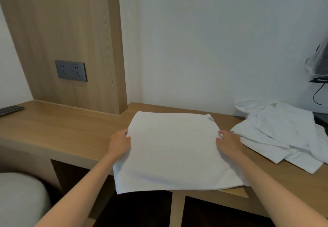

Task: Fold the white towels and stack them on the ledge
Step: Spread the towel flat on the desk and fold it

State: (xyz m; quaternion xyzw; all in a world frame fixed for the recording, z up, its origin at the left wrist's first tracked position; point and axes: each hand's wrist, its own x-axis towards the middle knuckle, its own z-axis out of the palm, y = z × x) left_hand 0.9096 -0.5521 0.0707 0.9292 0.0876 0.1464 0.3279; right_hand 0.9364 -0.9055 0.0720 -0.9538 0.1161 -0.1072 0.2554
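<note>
A white towel, folded into a broad rectangle, lies flat on the wooden ledge, its near edge hanging over the front. My left hand grips the towel's left edge at mid-length. My right hand grips the right edge opposite it. A small label shows at the towel's far right corner. A crumpled pile of white towels lies on the ledge to the right, close to my right hand.
A dark phone lies at the ledge's far left. A wood panel with a grey double socket rises behind. A dark device with a cable sits at the right wall. A grey cushioned seat is at lower left.
</note>
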